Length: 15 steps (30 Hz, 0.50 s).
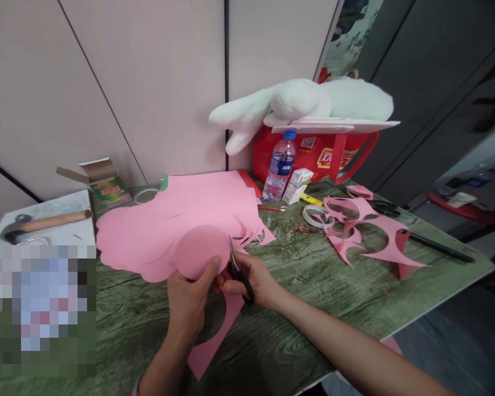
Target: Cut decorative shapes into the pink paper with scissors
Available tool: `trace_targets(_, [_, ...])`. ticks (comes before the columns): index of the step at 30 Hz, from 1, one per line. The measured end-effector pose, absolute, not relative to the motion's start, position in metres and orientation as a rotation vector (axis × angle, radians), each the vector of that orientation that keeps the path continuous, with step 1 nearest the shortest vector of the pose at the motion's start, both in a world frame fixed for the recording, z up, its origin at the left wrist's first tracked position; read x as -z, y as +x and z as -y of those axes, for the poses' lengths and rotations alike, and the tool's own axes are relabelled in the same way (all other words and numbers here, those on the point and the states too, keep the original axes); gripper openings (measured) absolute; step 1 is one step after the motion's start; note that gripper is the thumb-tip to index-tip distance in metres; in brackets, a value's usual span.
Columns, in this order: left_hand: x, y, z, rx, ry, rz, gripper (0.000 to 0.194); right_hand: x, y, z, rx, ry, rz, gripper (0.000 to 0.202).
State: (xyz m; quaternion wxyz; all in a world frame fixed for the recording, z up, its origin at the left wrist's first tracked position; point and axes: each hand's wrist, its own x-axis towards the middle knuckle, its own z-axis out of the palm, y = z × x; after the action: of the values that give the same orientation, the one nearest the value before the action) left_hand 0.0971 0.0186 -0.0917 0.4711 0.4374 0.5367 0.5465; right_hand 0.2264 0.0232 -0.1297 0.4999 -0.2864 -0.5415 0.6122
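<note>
Fingers of the left hand (190, 289) pinched closed, thumb on top, on the lower right rim of a pink paper circle (200, 247). Right hand (256, 275) fingers curled around the black handles of scissors (240, 276), blades at circle's right rim; can't tell how far the blades are apart. Circle is held over the table (292, 330), in front of the pink sheets (214, 195) lying toward the back edge. Scalloped pink paper (136, 236) shows left of the circle. Curved pink strip (220, 341) hangs below both hands; can't tell if it's joined to the circle.

Pink offcuts (383, 231) lie near the table's right edge, black rod (441, 247) beside them, end toward the right corner. Tape roll (304, 215) just left of the offcuts. Back edge: water bottle (279, 168) and small carton (297, 187) upright, in front of a red bag (264, 146). White plush (301, 102) lies on top of the bag. Hammer (58, 220) sits on a white board (86, 203), table's left part.
</note>
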Motion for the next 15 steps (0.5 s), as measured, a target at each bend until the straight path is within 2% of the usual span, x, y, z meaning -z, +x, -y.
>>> trace_targets(15, [0.1005, 0.095, -0.0197, -1.344, 1.05, -1.379, 0.024, 0.1274, 0.2242, -0.0228, -1.503, -0.683, 1.245, 0.046])
